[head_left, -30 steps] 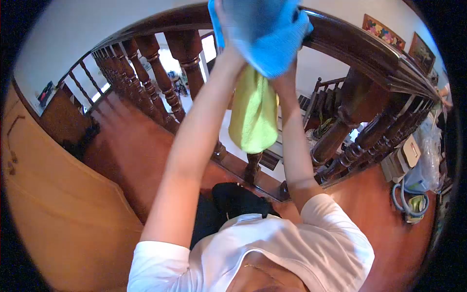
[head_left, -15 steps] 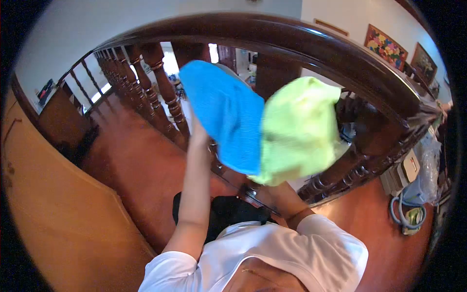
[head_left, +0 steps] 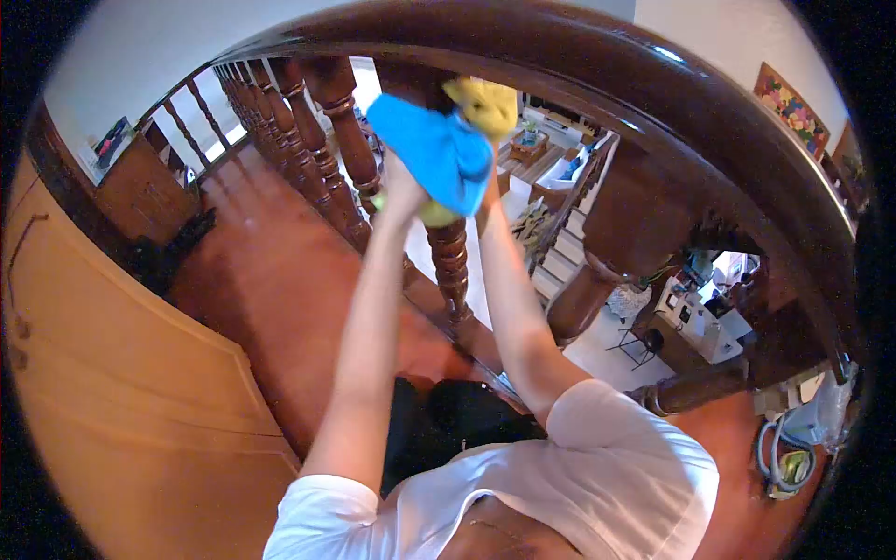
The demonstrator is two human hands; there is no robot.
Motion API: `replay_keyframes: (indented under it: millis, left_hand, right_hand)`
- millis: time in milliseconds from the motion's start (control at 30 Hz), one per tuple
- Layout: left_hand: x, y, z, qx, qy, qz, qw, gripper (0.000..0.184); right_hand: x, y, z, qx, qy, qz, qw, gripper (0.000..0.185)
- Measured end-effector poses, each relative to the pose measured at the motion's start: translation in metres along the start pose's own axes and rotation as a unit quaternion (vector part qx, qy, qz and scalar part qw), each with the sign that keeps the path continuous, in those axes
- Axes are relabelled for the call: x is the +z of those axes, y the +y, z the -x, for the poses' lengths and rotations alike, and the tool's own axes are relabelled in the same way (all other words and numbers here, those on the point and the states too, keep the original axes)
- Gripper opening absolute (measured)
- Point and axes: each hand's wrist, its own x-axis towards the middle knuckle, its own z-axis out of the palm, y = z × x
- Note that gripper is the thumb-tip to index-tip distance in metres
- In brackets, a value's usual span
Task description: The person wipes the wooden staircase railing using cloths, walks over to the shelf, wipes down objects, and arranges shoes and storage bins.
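Observation:
A blue cloth (head_left: 434,154) and a yellow-green cloth (head_left: 487,107) are bunched around the upper part of a dark turned wooden baluster (head_left: 450,257). My left hand (head_left: 403,191) grips the blue cloth from the left side; its fingertips are tucked out of sight. On the right side, my right hand (head_left: 489,177) is mostly covered by the cloths, and appears closed on the yellow-green one. A bit of yellow-green fabric also shows below the blue. Slight motion blur softens the cloths' edges.
A thick dark handrail (head_left: 560,47) arches above my hands, with several more balusters (head_left: 341,140) leading left. Stairs (head_left: 565,247) and a lower room lie beyond. A wooden door panel (head_left: 140,373) stands at left; a coiled hose (head_left: 779,457) lies right on the reddish floor (head_left: 252,261).
Both cloths, spread out before, are now bunched against the baluster. My hands have moved up and closer together, and the view has shifted, showing more of the lower room.

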Motion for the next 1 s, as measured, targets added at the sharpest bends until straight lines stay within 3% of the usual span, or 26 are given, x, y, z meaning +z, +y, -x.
replay_keyframes:
  millis: [33,67,100,200,233,300,333,367,400,433,533,600,633,700,767,800,867,900,933,967,1000]
  left_hand:
    - [0.007,-0.036,0.015,-0.019,-0.05,0.063,0.997,0.039]
    - [0.017,-0.076,0.035,0.042,-0.057,0.041,0.997,0.038]
    - [0.015,-0.058,0.055,0.062,-0.036,-0.013,0.997,0.037]
    - [0.014,-0.088,0.074,0.063,-0.055,-0.052,0.995,0.036]
    - [0.01,-0.08,0.073,0.03,-0.064,0.005,0.997,0.036]
    - [0.002,-0.058,0.062,0.001,-0.041,0.107,0.993,0.031]
    - [-0.002,-0.037,0.039,0.019,-0.031,0.128,0.991,0.022]
    - [-0.021,-0.037,0.003,0.172,-0.125,0.012,0.977,0.014]
    - [-0.006,-0.081,0.003,-0.047,0.041,0.198,0.978,0.021]
    - [-0.002,-0.082,0.006,-0.053,0.044,0.201,0.977,0.021]
    - [0.007,-0.069,0.019,0.019,0.046,0.161,0.986,0.016]
    - [0.014,-0.065,0.032,0.064,0.046,0.13,0.988,0.012]
    - [0.026,-0.097,0.062,0.043,0.059,0.149,0.986,0.025]
    - [0.032,-0.135,0.112,-0.153,0.085,0.353,0.919,0.046]
    - [0.036,-0.16,0.154,-0.23,0.057,0.442,0.865,0.049]
    - [0.037,-0.16,0.157,-0.232,0.045,0.388,0.891,0.041]
    - [0.018,-0.075,0.121,-0.213,0.015,0.118,0.97,0.028]
    - [0.007,-0.036,0.101,-0.243,-0.011,0.004,0.97,0.023]
    - [0.016,-0.045,0.1,-0.102,0.036,0.004,0.994,0.019]
    - [0.014,-0.041,0.088,-0.092,0.035,0.008,0.995,0.019]
    - [0.01,-0.036,0.08,-0.134,0.012,-0.065,0.989,0.02]
  right_hand:
    - [-0.072,0.047,-0.004,-0.015,0.008,0.035,0.999,0.041]
    - [-0.124,0.076,-0.006,-0.031,0.015,0.073,0.997,0.035]
    - [-0.123,0.075,0.002,-0.028,0.017,0.075,0.997,0.035]
    - [-0.074,0.041,0.061,-0.006,0.056,0.246,0.968,0.046]
    - [-0.052,0.022,0.077,0.006,0.07,0.305,0.95,0.05]
    - [-0.014,0.007,0.067,-0.05,0.101,0.21,0.971,0.048]
    - [-0.006,0.008,0.053,-0.094,0.113,0.165,0.975,0.046]
    - [0.025,-0.012,0.05,-0.085,0.079,0.117,0.986,0.04]
    - [0.022,-0.012,0.027,-0.127,0.046,0.216,0.967,0.036]
    - [0.046,-0.025,0.024,-0.191,-0.001,0.261,0.946,0.032]
    - [0.048,-0.021,0.027,-0.189,0.027,0.195,0.962,0.026]
    - [0.021,-0.006,0.036,-0.165,0.01,0.317,0.934,0.02]
    - [0.008,0.008,0.045,-0.143,0.021,0.329,0.933,0.018]
    - [-0.017,0.02,0.065,-0.094,0.018,0.405,0.909,0.022]
    - [-0.031,0.031,0.081,-0.039,0.061,0.398,0.914,0.026]
    - [-0.035,0.032,0.086,-0.033,0.057,0.386,0.92,0.028]
    - [-0.038,0.025,0.087,-0.034,0.073,0.375,0.923,0.027]
    - [-0.038,0.02,0.086,-0.039,0.086,0.359,0.929,0.027]
    - [-0.025,0.01,0.082,-0.081,0.122,0.317,0.937,0.022]
    - [-0.01,0.003,0.072,-0.121,0.182,0.205,0.954,0.017]
    - [-0.006,-0.009,0.06,-0.092,0.125,0.115,0.981,0.017]
